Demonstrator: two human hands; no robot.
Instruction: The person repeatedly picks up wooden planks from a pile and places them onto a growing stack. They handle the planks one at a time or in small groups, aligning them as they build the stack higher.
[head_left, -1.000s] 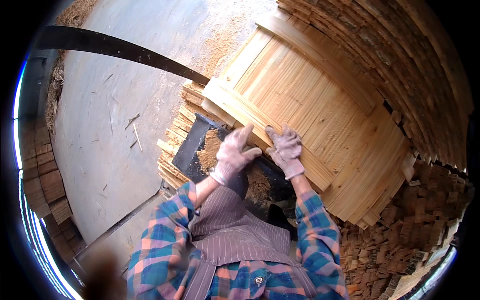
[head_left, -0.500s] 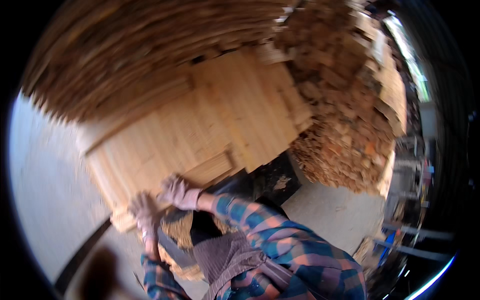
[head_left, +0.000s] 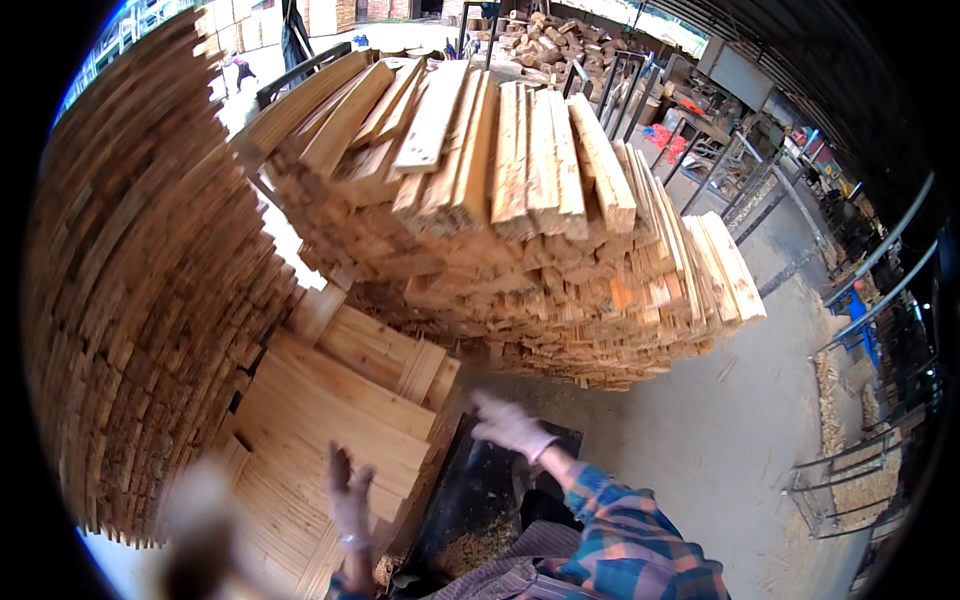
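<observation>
Pale sawn boards [head_left: 330, 415] lie edge to edge below you in a broad flat layer, between the tall wall of stacked slats [head_left: 130, 330] on your left and the dark metal stand [head_left: 455, 500] on your right. That much looks done: the boards sit close together and cover most of the surface. It does not look fully tidied, judging by the stepped ends toward the stand and the short crosswise strips [head_left: 422, 372] resting near the far end. How much is left, the view does not settle.

Your left gloved hand [head_left: 348, 495] is over the layer, fingers parted and gripping nothing that shows; whether it touches the wood, you cannot tell. Your right gloved hand [head_left: 510, 425] is blurred, fingers stretched out just beyond the layer's edge, near the stand, with nothing visible in its grasp.

Ahead of you, loose planks [head_left: 535, 160] top a large lumber stack [head_left: 560, 290], apart from the layer. Wood shavings [head_left: 475, 548] lie on the near part of the stand.
</observation>
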